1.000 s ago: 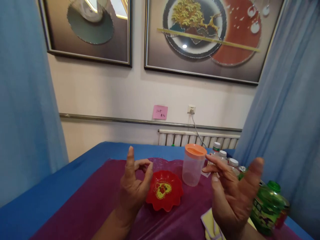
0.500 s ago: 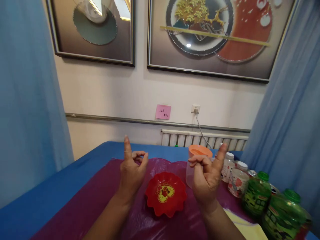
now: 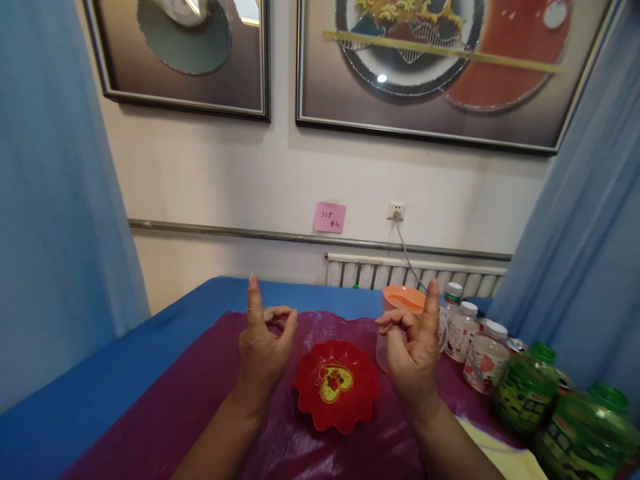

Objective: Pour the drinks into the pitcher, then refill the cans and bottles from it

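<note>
1. The left hand (image 3: 263, 357) and right hand (image 3: 413, 367) are raised, gripping nothing, each with one digit upright and the rest loosely bent.
2. Between them, a scalloped red plastic bowl (image 3: 361, 400) sits on a purple plastic sheet (image 3: 210, 373).
3. Good control here would mean avoiding the orange-lidded translucent plastic jug (image 3: 400, 293) behind the right hand.
4. The pink paper note (image 3: 330, 217) seems to start "32"; the rest is illegible.

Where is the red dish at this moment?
In the head view, the red dish lies on the purple sheet, low and slightly right of centre, between the left hand and the right hand.
</note>
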A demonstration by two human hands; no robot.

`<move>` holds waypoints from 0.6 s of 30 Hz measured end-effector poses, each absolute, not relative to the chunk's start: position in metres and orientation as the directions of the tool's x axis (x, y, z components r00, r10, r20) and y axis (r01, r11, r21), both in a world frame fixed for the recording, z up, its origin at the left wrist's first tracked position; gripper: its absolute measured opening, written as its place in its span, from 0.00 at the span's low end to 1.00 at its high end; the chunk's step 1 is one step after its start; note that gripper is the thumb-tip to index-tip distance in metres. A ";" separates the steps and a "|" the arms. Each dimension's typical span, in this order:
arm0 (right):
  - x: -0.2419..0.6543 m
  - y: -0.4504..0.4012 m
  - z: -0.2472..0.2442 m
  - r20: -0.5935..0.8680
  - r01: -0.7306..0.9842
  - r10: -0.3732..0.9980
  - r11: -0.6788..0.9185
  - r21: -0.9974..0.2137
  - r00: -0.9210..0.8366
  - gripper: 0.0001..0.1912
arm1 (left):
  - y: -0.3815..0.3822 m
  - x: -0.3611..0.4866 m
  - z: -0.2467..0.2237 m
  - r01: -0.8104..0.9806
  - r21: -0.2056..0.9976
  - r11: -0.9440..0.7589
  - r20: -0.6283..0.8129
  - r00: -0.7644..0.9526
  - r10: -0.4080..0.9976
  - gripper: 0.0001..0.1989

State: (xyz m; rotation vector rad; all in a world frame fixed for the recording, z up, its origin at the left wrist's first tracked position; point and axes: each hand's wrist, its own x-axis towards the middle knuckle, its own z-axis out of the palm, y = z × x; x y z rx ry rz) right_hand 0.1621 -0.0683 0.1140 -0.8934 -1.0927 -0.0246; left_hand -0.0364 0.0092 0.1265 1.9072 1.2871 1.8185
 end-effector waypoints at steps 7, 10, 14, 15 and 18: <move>0.162 -0.068 0.114 0.762 0.438 0.414 0.639 -0.633 0.498 0.45 | 0.007 -0.036 0.125 0.434 0.682 -0.589 0.694 -0.129 0.708 0.48; 0.161 -0.069 0.115 0.754 0.429 0.427 0.634 -0.643 0.500 0.45 | 0.007 -0.037 0.125 0.432 0.691 -0.580 0.683 -0.125 0.720 0.49; 0.158 -0.071 0.114 0.751 0.418 0.440 0.637 -0.647 0.492 0.45 | 0.008 -0.038 0.123 0.445 0.693 -0.567 0.674 -0.120 0.729 0.48; 0.158 -0.072 0.113 0.754 0.419 0.441 0.639 -0.645 0.487 0.45 | 0.008 -0.038 0.123 0.446 0.691 -0.569 0.675 -0.118 0.728 0.48; 0.154 -0.071 0.109 0.766 0.437 0.451 0.636 -0.636 0.458 0.44 | 0.009 -0.037 0.122 0.442 0.695 -0.568 0.670 -0.111 0.734 0.48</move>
